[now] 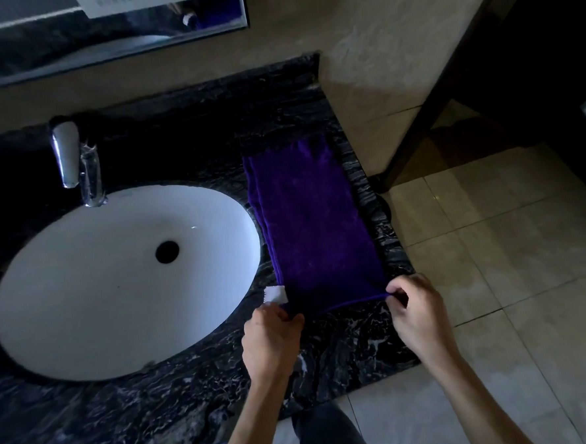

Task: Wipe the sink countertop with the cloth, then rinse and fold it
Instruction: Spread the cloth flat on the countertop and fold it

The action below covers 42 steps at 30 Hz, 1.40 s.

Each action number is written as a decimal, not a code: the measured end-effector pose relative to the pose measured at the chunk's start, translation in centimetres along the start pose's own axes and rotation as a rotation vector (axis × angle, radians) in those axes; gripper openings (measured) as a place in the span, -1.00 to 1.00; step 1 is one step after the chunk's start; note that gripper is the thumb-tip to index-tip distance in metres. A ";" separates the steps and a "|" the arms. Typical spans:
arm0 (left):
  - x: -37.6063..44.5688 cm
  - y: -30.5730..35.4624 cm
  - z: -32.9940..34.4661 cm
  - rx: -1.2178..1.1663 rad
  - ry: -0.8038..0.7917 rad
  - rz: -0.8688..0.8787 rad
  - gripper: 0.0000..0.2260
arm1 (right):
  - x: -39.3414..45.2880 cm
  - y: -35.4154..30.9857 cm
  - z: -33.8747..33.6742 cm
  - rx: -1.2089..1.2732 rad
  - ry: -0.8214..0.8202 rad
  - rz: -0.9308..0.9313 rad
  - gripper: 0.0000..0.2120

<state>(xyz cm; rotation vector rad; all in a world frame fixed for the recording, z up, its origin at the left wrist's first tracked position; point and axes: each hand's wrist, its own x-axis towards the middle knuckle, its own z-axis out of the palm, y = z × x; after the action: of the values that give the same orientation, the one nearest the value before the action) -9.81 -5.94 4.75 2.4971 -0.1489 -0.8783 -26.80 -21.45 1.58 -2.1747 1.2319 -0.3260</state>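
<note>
At far left a chrome tap (75, 159) stands at the back of the counter (159, 412), its curved spout reaching over a white oval sink (83, 296) set under the stone, with a dark round drain (167, 251) right of the bowl's middle. The counter is black polished marble shot through with fine white veins, glossy along its near edge. Above it, on the wall, hangs the lower edge of a mirror (102, 38) in a thin dark frame. Just right of the sink the cloth (315, 220) lies flat on the counter, a long purple strip of soft, napped fabric folded lengthwise, its layered edges showing along the left side; it runs from near the back wall toward the person. A small white tag (276, 294) sticks out at its near left corner. The left hand (271, 339) is at that corner, its grip pressed together on the cloth's near edge beside the tag. The right hand (417, 313) pinches the near right corner between thumb and fingertips, lifting it slightly so the hem stretches taut between the two hands. Right of the counter, pale beige floor tiles (511, 277) with dark grout lines fill the frame.
</note>
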 end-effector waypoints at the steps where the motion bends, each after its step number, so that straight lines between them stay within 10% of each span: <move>1: 0.4 -0.2 -0.3 0.007 -0.028 0.005 -0.79 | 0.3 -0.2 -0.3 0.033 -0.015 0.045 -0.86; 8: 3.1 2.5 -1.8 0.115 0.160 0.101 -0.75 | 1.9 -1.4 0.0 -0.049 -0.005 0.063 -0.81; 16: 4.8 2.1 -2.9 0.291 -0.075 0.105 -0.67 | 3.9 -1.2 -2.0 -0.178 -0.347 0.347 -0.70; 23: 15.6 11.0 -6.4 -0.062 0.216 0.273 -0.89 | 16.8 -7.5 -1.8 0.078 -0.117 0.032 -0.89; 34: 23.0 16.6 -6.2 0.083 0.163 0.302 -0.88 | 30.9 -10.6 2.8 0.069 -0.240 0.006 -0.73; 42: 22.4 15.9 -6.7 0.009 0.236 0.385 -0.91 | 31.1 -10.2 3.5 0.017 -0.170 -0.075 -0.97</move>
<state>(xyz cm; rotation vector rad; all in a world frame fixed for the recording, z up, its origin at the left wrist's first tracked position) 12.85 -22.88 4.27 2.4388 -0.5326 -0.4244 -1.39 -42.38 2.58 -2.1884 1.0528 -0.1776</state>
